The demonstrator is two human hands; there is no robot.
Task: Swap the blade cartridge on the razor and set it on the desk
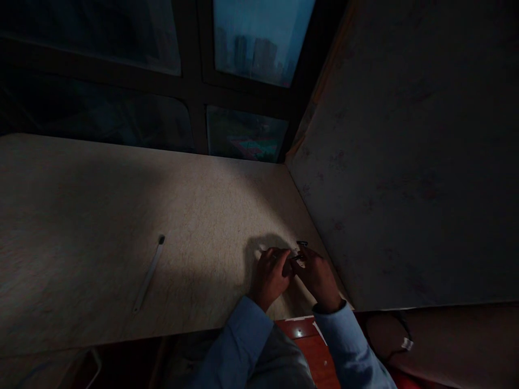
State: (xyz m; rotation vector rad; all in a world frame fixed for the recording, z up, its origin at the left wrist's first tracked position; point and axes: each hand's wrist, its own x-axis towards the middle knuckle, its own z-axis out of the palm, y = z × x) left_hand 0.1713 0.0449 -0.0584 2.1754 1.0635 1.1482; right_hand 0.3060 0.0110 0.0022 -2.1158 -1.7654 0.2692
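My left hand (272, 274) and my right hand (318, 274) meet close together over the right end of the pale tabletop, fingers bent inward. Between their fingertips is a small dark thing with a thin black bar (302, 243) showing just above my right fingers. A second dark piece (297, 257) lies between the two hands, pinched by the fingers. Dim light and the fingers hide most of it, so its kind cannot be made out. Away to the left, a slim white brush-like stick (149, 276) with a dark tip lies on the tabletop.
The pale tabletop (203, 216) runs up to a dark-framed window (194, 86). A patterned wall (405, 178) borders its right side. Below the front edge are a reddish-brown wooden surface (318, 356) and a dark cable (405, 329) with a white tag.
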